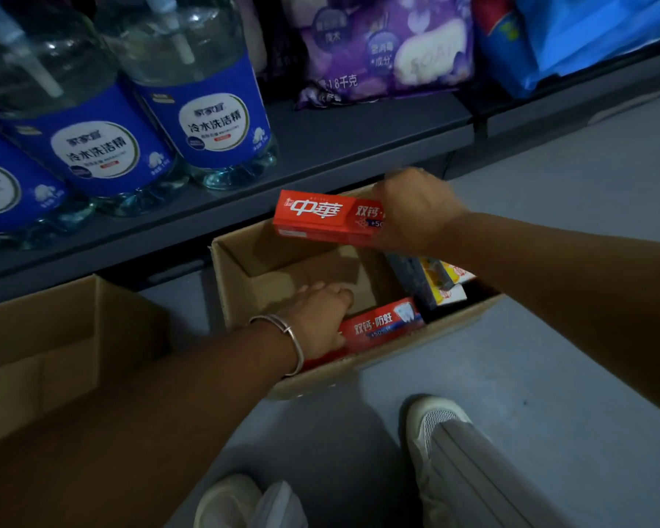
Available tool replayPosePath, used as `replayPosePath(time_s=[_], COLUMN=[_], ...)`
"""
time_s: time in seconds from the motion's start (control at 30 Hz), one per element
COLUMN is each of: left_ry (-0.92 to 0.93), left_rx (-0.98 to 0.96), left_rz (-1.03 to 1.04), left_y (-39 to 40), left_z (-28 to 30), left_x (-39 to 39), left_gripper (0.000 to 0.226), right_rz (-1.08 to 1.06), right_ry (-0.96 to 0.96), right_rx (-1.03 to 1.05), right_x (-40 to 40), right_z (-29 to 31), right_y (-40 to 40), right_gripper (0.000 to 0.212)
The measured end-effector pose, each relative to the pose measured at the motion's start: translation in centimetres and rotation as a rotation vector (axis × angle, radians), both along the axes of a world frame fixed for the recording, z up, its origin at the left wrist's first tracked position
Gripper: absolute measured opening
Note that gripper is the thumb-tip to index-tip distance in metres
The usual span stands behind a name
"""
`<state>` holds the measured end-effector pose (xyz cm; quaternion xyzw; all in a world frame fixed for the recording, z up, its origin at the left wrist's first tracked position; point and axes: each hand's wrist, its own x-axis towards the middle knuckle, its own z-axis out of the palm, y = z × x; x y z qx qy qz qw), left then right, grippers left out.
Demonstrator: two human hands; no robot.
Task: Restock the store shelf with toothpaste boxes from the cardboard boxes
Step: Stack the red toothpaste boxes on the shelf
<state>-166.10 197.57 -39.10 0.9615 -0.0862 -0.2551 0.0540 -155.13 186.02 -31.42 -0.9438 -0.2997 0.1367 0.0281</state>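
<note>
Toothpaste box (328, 217), red with white lettering, is up out of the carton in my right hand (416, 211); that grip is closed round the box's right end, fingers curled over it, and the box hangs level above the far edge of the open cardboard box (359, 365), just short of the grey shelf (359, 142). My left hand (321, 318) is down inside the carton, resting on a second red toothpaste box (382, 323) that lies along the near wall. Its fingers curve over the box's left end, but I cannot tell whether this grip has actually closed on it or only lies on top.

The carton sits on the floor (549, 337) against the shelf base, with a few yellow and dark packs (435, 283) stacked at its right end. A second cardboard box (54, 348) stands open to the left. On the shelf, blue-labelled detergent bottles (214, 120) fill the left side, and a purple bag (378, 47) and a blue bag (572, 36) sit far back on the right.

As I judge it, the step in hand is carrying the raised box to its place on the shelf. Holding it by one end leaves the long free end liable to swing, so I would keep it level, lead with that free end, and steer clear of the nearest bottle. The bare stretch of shelf between bottles and purple bag looks like the nearest open spot, though I see no toothpaste row here to confirm it.
</note>
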Motion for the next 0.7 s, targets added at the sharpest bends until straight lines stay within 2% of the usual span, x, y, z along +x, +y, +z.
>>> replayPosePath(time_s=[0.23, 0.47, 0.7], left_ry=[0.093, 0.181, 0.242], left_rx=[-0.049, -0.14, -0.136], left_rz=[0.028, 0.073, 0.079], left_y=[-0.2, -0.1, -0.4], left_z=[-3.3, -3.4, -3.4], left_x=[1.0, 1.6, 1.7], left_gripper=[0.054, 0.051, 0.057], right_rz=[0.072, 0.101, 0.124], right_ry=[-0.042, -0.035, -0.025], right_rx=[0.027, 0.042, 0.068], right_x=[0.3, 0.1, 0.0], right_z=[-1.8, -1.9, -2.0], right_y=[0.2, 0.3, 0.7], right_gripper=[0.058, 0.058, 0.055])
